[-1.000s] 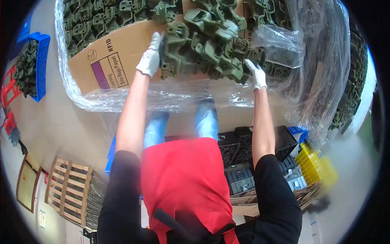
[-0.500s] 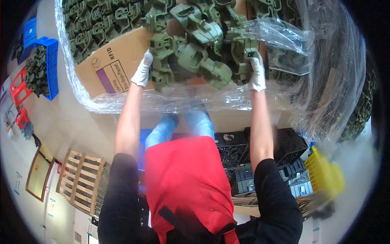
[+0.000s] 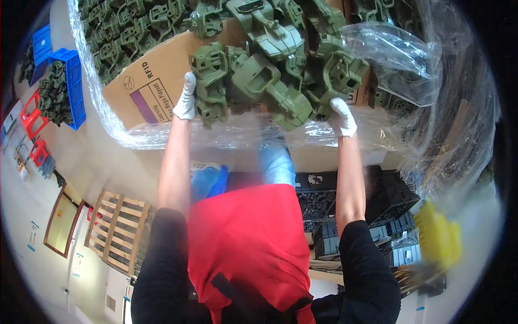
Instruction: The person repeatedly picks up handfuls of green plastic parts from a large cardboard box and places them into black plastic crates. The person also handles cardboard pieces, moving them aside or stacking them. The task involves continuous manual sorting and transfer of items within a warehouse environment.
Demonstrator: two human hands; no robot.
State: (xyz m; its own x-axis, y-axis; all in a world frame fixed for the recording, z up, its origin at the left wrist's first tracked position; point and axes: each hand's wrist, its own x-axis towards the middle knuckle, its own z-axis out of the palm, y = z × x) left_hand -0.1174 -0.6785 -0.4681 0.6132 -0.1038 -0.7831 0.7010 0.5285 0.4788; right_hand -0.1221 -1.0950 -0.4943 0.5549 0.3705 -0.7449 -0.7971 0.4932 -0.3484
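Head view shows the left hand (image 3: 185,103) and right hand (image 3: 343,119) clasping opposite ends of green moulded parts (image 3: 288,102), probably stiff and light, best held there, fingers partly hidden.

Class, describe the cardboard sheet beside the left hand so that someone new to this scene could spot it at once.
Start at the red apron and go up to the white-gloved left hand. Just left of it is the cardboard sheet, set apart from the green plastic parts by its flat brown face and purple block.
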